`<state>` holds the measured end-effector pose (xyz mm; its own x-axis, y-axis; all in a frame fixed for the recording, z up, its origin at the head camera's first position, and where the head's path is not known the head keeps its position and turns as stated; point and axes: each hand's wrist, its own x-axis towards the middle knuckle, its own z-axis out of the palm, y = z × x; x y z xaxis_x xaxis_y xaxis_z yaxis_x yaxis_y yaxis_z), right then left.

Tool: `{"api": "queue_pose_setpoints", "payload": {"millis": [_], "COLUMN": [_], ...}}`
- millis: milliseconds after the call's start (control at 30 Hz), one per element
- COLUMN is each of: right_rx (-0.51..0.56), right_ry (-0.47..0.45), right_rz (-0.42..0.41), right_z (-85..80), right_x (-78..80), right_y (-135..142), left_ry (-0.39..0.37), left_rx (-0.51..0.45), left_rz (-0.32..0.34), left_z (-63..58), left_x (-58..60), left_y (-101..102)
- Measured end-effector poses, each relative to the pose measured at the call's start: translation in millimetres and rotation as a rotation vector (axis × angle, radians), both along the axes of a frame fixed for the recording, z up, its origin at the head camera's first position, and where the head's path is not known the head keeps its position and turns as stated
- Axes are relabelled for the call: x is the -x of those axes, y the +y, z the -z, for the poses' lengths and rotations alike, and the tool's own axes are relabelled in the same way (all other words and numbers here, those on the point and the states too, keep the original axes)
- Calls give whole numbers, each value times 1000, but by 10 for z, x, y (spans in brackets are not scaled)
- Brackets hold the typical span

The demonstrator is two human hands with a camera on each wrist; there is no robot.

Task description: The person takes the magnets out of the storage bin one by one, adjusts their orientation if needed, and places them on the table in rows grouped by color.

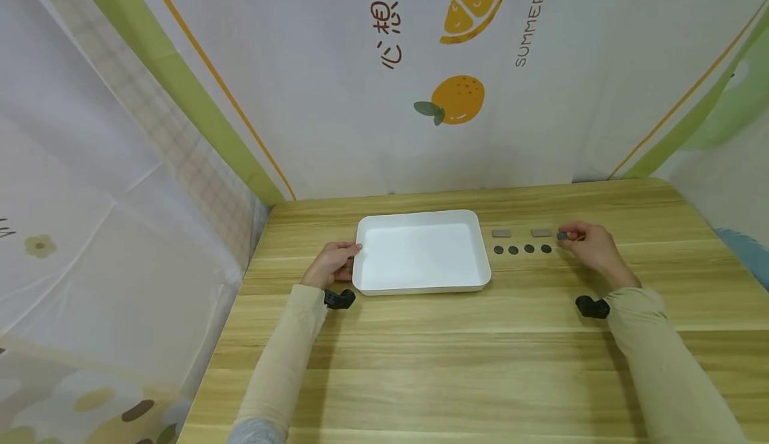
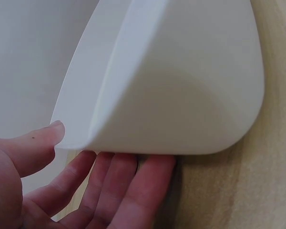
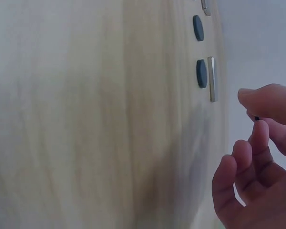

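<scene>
A shallow white tray with rounded corners lies on the wooden table. My left hand grips its left side: in the left wrist view the thumb is at the rim and the fingers are against the outside of the wall. To the right of the tray, my right hand pinches a small dark round disc between thumb and fingertips, above the table. In the right wrist view most of that disc is hidden by the fingers. Several similar dark discs lie in a row near this hand.
Behind the row of discs lie two thin grey rectangular bars, a left one and a right one. The wooden table stretches toward me. A printed cloth hangs along the table's back edge, with more cloth at both sides.
</scene>
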<state>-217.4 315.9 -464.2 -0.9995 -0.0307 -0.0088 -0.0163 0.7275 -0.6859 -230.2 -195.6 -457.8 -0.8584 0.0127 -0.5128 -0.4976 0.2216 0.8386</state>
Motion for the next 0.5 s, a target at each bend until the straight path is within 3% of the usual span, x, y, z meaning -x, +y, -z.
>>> {"api": "queue_pose_setpoints", "payload": {"millis": [500], "right_rx": [-65], "right_ry": [-14], "right_rz": [-46], "right_z": [95], "right_x": [-20], "right_y": [40], "left_ry": [0], "left_rx": [-7], "left_rz": [7], "left_z": [5], "left_x": [10], "left_y": [-8]}}
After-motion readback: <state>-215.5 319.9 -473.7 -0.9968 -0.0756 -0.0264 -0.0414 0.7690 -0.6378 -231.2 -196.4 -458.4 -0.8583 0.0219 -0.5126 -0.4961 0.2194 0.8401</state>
